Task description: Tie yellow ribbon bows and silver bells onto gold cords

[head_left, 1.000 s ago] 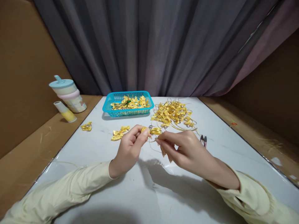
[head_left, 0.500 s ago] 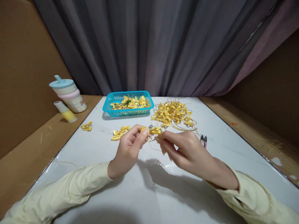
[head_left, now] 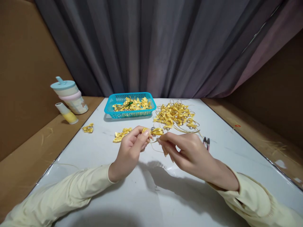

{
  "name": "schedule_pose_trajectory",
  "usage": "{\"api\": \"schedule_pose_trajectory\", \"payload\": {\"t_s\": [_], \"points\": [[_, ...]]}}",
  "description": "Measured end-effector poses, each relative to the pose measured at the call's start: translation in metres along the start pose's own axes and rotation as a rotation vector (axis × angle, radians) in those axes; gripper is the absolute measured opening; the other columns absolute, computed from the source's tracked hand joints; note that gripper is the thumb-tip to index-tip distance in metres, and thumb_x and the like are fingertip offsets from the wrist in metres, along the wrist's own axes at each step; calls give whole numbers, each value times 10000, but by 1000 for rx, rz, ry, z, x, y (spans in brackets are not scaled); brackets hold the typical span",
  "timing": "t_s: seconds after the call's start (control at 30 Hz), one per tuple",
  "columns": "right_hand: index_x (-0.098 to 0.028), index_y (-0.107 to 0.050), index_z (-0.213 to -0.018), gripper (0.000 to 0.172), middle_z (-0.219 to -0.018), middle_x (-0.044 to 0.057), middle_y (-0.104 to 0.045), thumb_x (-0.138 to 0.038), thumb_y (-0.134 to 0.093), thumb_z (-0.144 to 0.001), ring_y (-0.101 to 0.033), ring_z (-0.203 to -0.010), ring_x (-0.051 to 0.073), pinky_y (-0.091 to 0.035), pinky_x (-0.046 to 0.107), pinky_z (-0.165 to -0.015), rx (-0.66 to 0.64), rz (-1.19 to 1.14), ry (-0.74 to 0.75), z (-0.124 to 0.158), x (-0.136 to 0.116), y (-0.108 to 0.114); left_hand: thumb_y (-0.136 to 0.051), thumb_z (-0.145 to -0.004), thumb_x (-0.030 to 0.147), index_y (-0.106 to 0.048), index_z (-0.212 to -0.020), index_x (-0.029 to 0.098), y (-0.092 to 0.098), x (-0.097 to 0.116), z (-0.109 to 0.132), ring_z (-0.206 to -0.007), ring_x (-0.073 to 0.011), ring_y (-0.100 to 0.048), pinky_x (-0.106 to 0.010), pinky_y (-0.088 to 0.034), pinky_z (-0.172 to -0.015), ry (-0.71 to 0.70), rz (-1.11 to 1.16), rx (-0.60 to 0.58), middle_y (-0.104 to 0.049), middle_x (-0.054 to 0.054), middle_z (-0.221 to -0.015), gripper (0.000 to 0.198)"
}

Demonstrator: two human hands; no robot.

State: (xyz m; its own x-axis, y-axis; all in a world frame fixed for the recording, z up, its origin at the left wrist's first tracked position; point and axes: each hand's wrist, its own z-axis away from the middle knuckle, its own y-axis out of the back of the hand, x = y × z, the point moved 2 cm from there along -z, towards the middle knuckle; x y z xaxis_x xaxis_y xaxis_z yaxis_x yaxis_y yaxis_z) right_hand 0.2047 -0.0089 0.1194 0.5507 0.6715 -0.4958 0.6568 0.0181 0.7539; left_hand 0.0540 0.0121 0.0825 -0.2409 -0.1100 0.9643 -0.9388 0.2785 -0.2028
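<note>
My left hand point(head_left: 132, 146) pinches a yellow ribbon bow point(head_left: 157, 131) between thumb and fingers, above the white table. Small silver bells show at the bow's middle. My right hand point(head_left: 187, 149) is closed at the bow's right side, with thumb and fingertips pinching a thin gold cord point(head_left: 154, 142); part of that cord hangs in a loop between the hands. Just left of my left hand lie a few loose yellow bows point(head_left: 121, 135). Behind my right hand is a tangled heap of yellow bows with bells and cords point(head_left: 174, 114).
A blue plastic basket point(head_left: 107, 110) holding yellow bows stands at the back. Pliers or cutters point(head_left: 206, 143) lie right of my right hand. One bow point(head_left: 88, 128) lies near the left edge. Beyond it are a lidded cup point(head_left: 73, 97) and a thread spool point(head_left: 67, 113). A curtain point(head_left: 153, 47) hangs behind.
Hardly anything differs. Both hands keep their pinch on the bow and cord, with only a slight shift of the fingers.
</note>
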Motion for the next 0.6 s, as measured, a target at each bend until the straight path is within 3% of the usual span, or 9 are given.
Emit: {"api": "schedule_pose_trajectory", "payload": {"t_s": [0.6], "points": [[-133,-552,-671,204,-480,-19,-519,-94,-412,-816,-396,-398,49,-273,177,-442,-10,60,-25,0,-1,1,-503,-864,365,-516,-718,156,1,-1,0,-473,-67,-264,-208,-229,-442,-15,-73,19,-335,57,-543,255]]}}
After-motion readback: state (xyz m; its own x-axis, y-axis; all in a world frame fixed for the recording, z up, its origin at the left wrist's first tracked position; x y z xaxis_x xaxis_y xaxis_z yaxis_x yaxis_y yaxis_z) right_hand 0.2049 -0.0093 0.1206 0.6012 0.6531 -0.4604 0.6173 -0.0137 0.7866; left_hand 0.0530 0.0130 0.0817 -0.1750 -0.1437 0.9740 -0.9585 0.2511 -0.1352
